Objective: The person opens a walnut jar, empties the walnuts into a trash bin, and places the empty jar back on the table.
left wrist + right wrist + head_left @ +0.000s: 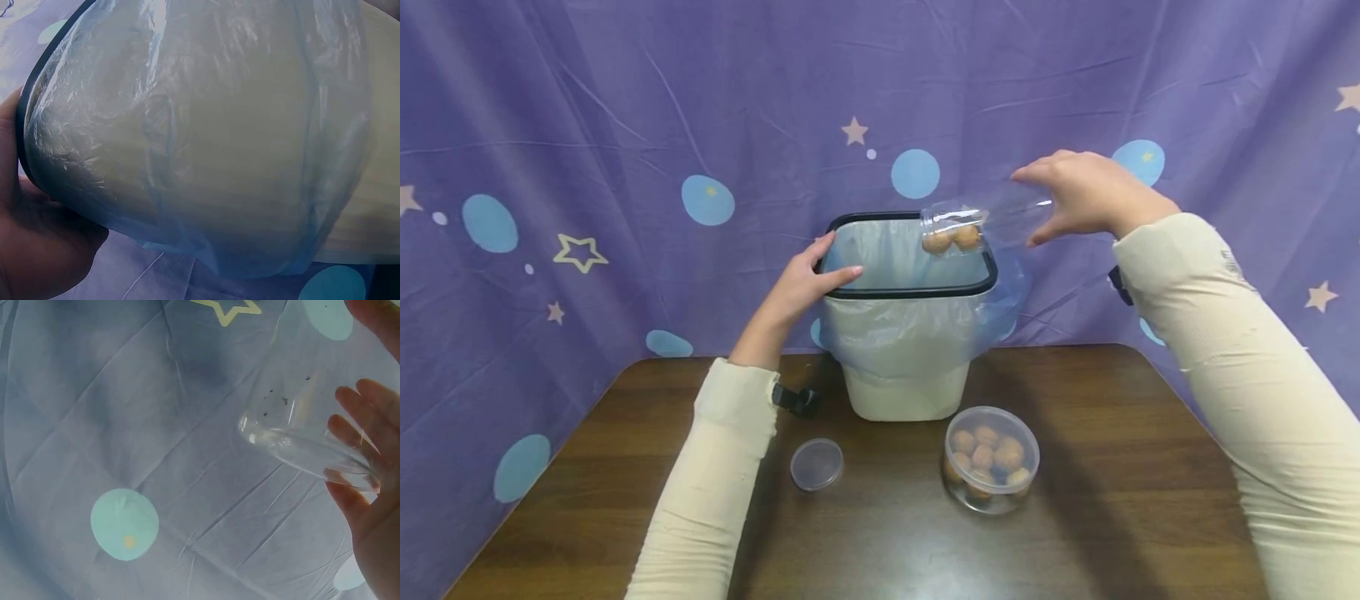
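Gripping the bin [906, 383] by its rim with the left hand [805, 279]. Holding a jar [1011, 218] near its base in the right hand [1086, 197], nearly level, with its mouth over the bin and two walnuts [967, 238] inside.

We are looking at a cloth-screened nook, homely in look, though we cannot tell whether it is in a home. Purple fabric [760, 108], printed with stars [854, 132] and light-blue ovals [915, 173], hangs in folds behind a brown wood-grain tabletop [895, 500], where we find a household bin [906, 400] lined with a translucent blue bag [895, 333].
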Motion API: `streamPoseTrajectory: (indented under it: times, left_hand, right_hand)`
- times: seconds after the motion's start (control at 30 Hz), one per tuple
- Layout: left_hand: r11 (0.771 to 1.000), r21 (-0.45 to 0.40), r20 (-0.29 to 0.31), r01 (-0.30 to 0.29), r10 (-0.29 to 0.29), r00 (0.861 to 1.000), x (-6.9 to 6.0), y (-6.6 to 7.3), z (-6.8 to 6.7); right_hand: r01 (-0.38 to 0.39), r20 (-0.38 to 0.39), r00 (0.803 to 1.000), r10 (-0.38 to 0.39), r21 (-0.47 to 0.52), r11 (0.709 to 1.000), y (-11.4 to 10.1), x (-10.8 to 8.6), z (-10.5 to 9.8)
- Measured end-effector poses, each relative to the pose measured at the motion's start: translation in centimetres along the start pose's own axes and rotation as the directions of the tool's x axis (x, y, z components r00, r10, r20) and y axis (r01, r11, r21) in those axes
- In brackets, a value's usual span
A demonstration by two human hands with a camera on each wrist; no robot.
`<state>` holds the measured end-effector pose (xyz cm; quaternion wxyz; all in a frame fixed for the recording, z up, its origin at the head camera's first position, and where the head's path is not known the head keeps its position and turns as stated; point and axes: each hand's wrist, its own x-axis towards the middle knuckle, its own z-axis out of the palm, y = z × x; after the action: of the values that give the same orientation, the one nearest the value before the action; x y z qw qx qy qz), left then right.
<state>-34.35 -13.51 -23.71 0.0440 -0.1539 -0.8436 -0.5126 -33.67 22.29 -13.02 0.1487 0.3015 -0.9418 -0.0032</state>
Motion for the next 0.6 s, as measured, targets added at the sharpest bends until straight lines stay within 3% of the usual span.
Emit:
streamPoseTrajectory:
  times: [0.6]
  left_hand:
    - [1.0,-0.001,-0.005,-0.014,0.014,1.0,0.13,-0.04,0.1]
  right_hand:
    - [0.081,-0.055,0.995,-0.082,-0.022,0.996,0.39,-0.32,0.16]
